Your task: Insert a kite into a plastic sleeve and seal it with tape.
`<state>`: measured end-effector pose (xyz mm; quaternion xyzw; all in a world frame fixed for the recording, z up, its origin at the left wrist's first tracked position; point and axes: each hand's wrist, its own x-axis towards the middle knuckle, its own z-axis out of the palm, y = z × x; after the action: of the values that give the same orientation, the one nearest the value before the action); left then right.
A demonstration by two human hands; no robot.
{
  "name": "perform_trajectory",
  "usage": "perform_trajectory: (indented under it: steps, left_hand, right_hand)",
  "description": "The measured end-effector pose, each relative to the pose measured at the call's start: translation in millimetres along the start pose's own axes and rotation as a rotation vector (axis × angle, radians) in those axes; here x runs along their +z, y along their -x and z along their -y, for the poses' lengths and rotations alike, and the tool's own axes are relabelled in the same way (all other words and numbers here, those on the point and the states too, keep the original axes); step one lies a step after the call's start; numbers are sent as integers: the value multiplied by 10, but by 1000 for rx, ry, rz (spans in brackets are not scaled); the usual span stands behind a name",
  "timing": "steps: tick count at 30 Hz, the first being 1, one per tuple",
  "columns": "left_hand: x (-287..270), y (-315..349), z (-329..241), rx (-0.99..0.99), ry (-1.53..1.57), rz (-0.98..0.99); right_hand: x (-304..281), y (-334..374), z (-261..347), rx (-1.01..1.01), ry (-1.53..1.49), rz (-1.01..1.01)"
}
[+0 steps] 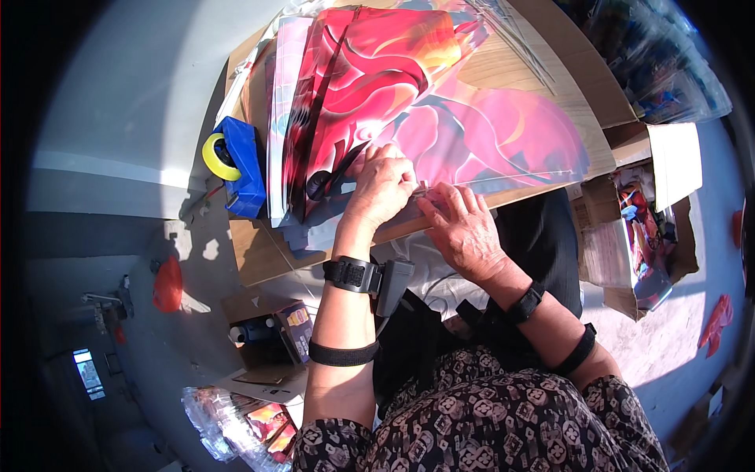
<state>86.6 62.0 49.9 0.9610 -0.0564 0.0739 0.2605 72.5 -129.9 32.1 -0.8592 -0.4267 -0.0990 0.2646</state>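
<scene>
My left hand (384, 182) is closed in a pinch at the near edge of a thin pink and grey printed sheet (487, 138). Right beside it, my right hand (464, 228) has its thumb and fingers pressed together at the same edge. A small pale bit shows between the fingertips, too small to name. Beyond my left hand lies a stack of glossy red and orange printed sheets (370, 71), with a dark strip running along it. Both wrists wear black bands.
A blue tape dispenser (242, 169) with yellow tape stands at the left of the wooden table (578, 102). Thin rods (519, 39) lie at the far right. Beside the table, an open carton (605, 236) holds colourful packs. Another box (263, 334) sits below, at left.
</scene>
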Motion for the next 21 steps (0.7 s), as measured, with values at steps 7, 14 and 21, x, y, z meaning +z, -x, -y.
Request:
perform_trajectory:
  steps: [7, 14, 21]
  left_hand:
    - [91, 12, 29, 6, -63, -103]
    - [168, 56, -163, -255, -114, -148]
    - [179, 408, -361, -123, -84, -373]
  right_hand:
    - [8, -17, 10, -6, 18, -11]
    - [25, -15, -6, -7, -14, -24]
    - [-147, 90, -69, 113, -72, 31]
